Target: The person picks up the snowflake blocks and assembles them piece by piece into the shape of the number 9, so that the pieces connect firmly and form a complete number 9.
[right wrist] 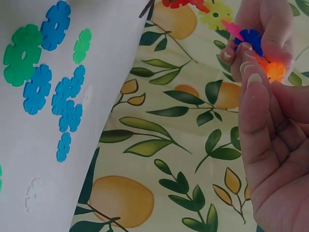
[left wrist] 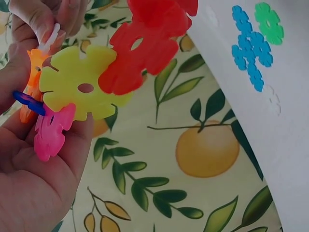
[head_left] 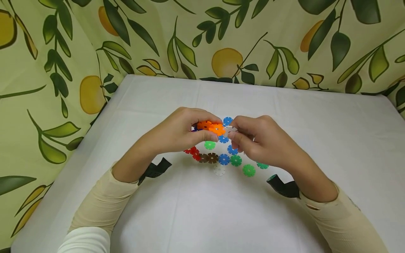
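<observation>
My left hand grips a joined chain of notched plastic discs. An orange disc shows between its thumb and fingers. In the left wrist view a dark blue disc, a pink disc, a yellow disc and red discs extend from this hand. Brown discs line up beyond the red ones in the head view. My right hand pinches a whitish disc against the orange disc's edge. In the right wrist view, the right fingers hide that whitish disc.
On the white-covered table lie blue discs, green discs, a light green disc and a clear disc, below and behind the hands. Patterned cloth hangs along the back and left edges. Black mounts jut from both wrists.
</observation>
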`<move>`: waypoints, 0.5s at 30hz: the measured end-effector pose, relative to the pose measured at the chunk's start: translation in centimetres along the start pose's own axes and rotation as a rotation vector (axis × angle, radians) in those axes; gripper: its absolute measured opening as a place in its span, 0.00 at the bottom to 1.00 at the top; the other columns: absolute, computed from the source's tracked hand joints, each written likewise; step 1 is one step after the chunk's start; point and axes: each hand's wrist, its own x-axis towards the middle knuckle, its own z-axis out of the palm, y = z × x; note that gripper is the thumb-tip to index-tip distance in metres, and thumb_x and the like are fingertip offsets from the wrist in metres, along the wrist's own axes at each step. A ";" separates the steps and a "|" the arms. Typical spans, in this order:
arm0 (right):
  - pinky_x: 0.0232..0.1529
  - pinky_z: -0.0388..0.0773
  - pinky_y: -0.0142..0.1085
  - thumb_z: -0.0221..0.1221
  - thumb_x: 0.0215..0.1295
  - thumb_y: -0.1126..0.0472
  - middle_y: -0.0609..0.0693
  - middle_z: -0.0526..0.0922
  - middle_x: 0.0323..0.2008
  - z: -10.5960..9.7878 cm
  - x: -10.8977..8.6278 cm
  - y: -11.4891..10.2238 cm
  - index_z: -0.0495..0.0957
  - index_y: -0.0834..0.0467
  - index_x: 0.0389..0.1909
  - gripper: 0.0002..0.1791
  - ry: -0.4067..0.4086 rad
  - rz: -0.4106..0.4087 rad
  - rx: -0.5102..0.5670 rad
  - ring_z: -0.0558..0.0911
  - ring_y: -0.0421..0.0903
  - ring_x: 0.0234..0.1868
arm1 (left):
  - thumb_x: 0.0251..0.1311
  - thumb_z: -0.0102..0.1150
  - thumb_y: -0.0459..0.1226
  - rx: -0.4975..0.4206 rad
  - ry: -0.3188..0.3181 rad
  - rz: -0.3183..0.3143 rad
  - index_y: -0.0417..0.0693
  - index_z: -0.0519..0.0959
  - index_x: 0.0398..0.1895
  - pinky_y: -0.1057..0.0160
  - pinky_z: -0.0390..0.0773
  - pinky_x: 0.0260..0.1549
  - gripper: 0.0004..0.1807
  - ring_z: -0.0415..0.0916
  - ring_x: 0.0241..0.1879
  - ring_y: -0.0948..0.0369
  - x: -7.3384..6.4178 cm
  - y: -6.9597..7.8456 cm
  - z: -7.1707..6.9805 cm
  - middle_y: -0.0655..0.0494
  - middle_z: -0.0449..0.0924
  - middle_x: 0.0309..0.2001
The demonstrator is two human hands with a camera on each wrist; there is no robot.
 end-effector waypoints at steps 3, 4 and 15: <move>0.16 0.72 0.32 0.59 0.67 0.73 0.38 0.77 0.20 0.1 0.0 0.1 0.78 0.57 0.29 0.10 0.004 0.003 0.009 0.73 0.35 0.17 | 0.60 0.70 0.31 -0.010 0.004 -0.012 0.37 0.83 0.53 0.64 0.80 0.38 0.18 0.78 0.38 0.61 0.1 0.0 0.1 0.54 0.84 0.44; 0.16 0.71 0.32 0.59 0.66 0.74 0.38 0.77 0.20 0.1 0.0 0.1 0.77 0.57 0.28 0.10 0.000 0.008 0.011 0.72 0.35 0.17 | 0.59 0.70 0.32 -0.014 0.001 -0.016 0.37 0.83 0.53 0.64 0.81 0.38 0.18 0.78 0.39 0.61 0.1 0.1 0.2 0.54 0.85 0.45; 0.16 0.69 0.32 0.60 0.66 0.74 0.38 0.75 0.18 0.6 -0.1 -0.1 0.74 0.55 0.25 0.13 -0.029 0.021 0.011 0.71 0.34 0.16 | 0.59 0.72 0.35 0.013 -0.052 -0.032 0.39 0.84 0.51 0.64 0.80 0.36 0.18 0.77 0.37 0.61 0.1 0.3 0.3 0.56 0.84 0.45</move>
